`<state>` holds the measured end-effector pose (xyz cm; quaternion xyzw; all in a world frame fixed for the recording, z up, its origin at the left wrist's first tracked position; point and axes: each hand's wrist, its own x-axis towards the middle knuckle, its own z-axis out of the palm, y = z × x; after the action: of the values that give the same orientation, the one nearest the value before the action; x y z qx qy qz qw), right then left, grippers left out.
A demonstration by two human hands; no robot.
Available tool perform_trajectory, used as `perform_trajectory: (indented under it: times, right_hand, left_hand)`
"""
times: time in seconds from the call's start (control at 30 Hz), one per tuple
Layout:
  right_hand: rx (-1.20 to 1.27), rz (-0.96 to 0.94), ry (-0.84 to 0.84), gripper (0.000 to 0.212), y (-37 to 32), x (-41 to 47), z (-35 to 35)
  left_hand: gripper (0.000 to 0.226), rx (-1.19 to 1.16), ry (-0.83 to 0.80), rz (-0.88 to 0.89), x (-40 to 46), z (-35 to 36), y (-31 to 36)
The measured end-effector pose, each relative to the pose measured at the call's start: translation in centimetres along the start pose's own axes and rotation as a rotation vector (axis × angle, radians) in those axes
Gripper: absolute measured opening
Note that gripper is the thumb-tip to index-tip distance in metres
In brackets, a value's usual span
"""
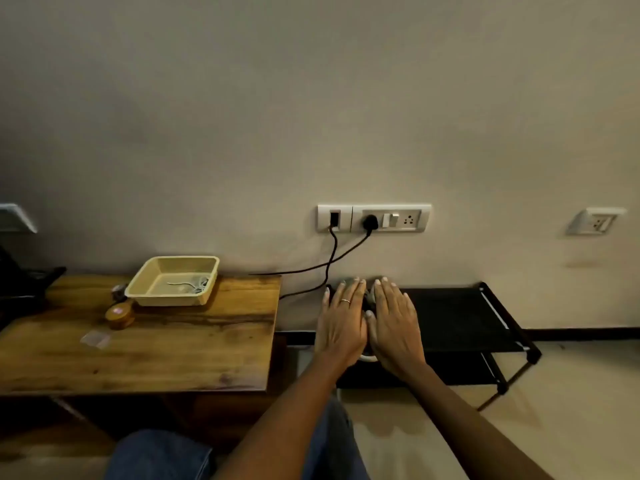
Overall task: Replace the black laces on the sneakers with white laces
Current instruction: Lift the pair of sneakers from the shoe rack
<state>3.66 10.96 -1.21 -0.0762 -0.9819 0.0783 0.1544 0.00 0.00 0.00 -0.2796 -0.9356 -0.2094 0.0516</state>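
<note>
Sneakers [367, 295] first: they sit at the left end of the black shoe rack [457, 317], against the wall, and almost all of them is hidden under the two hands. Only a grey toe edge behind the fingertips and a sliver of white sole at the wrists show in the head view. Whether black laces are in them, I cannot tell from here.

The left hand [341, 322] lies flat over the shoes, fingers straight and together, a ring on one finger. The right hand [394, 323] is just beside it, fingers equally straight, palm down. Neither is curled round anything; nothing is gripped.

Over on the wooden table [156, 351] to the left stands a beige tray [173, 282] with a pale lace-like strand and a small tangle in it, possibly the white laces, though too small to be sure. A round wooden container [120, 315] sits beside the tray.

My read: the job is at its very start. The shoes are not yet lifted off the rack, and both the unlacing and the relacing appear still to come.
</note>
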Motion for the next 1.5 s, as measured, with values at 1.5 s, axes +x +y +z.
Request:
perform_trajectory:
  times: [1.5]
  right_hand:
    - [0.078, 0.45, -0.242, 0.018, 6.8, 2.4, 7.0]
  left_hand:
    - [0.014, 0.002, -0.145, -0.078, 4.2, 8.1, -0.4]
